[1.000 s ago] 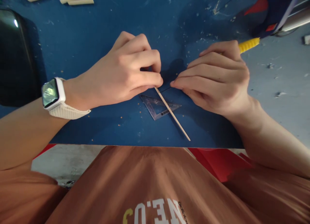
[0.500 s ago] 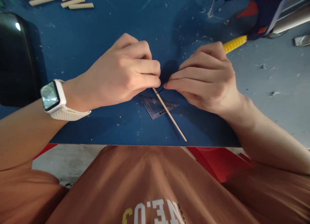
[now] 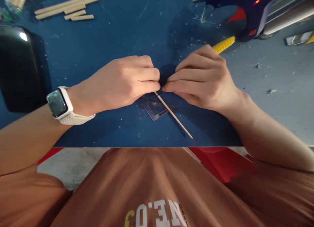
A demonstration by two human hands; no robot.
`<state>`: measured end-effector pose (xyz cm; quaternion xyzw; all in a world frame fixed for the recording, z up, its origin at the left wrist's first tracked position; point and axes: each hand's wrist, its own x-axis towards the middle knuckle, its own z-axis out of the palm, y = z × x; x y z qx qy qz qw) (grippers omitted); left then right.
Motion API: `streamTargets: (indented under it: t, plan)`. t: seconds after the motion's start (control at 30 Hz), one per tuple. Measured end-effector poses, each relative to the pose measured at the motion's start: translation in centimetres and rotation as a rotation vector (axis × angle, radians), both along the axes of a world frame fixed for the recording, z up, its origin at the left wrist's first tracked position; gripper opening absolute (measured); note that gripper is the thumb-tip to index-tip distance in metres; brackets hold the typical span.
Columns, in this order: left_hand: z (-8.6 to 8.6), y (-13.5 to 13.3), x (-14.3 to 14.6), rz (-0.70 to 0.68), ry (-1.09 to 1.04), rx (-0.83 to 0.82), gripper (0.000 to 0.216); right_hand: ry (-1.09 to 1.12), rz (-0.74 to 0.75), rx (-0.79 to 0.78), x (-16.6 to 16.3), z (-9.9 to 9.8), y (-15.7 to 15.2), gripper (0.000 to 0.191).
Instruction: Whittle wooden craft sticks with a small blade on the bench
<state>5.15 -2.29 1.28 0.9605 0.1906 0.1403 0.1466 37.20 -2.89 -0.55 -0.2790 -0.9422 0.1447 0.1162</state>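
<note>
My left hand, with a white watch at the wrist, is closed in a pinch on the upper end of a thin wooden stick that slants down to the right over the blue mat. My right hand is closed round a tool with a yellow ribbed handle, its fingertips meeting the left hand's at the stick. A small clear triangular ruler lies flat under the stick, just below both hands.
Several cut wooden sticks lie at the mat's far left. A black object sits at the left edge. A dark blue glue gun with a lit red light stands at the far right on the grey tabletop.
My two hands have closed in on each other until their fingertips meet at the stick. The view has tilted so that things sit a little lower.
</note>
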Motion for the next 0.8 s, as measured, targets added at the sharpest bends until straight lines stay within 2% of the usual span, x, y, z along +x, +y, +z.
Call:
streamTargets:
  t: [0.13,0.3,0.47,0.63,0.8]
  plan:
    - [0.2,0.0,0.0,0.052,-0.034,-0.117,0.047,0.013,-0.027,0.003,0.0,0.0,0.0,0.053]
    - [-0.1,-0.1,-0.1,0.079,-0.071,-0.202,0.044,-0.001,0.018,0.027,-0.2,0.0,-0.4,0.05]
    - [-1.0,-0.4,0.1,0.112,-0.1,-0.175,0.047,0.012,-0.033,0.03,-0.2,-0.2,-0.5,0.05]
    - [-0.1,-0.1,0.0,0.036,0.004,-0.089,0.045,0.019,-0.028,-0.003,-0.5,-0.3,-0.7,0.048]
    - [0.0,0.2,-0.2,-0.016,0.016,-0.006,0.045,0.075,-0.037,0.053,0.8,-0.7,0.5,0.052]
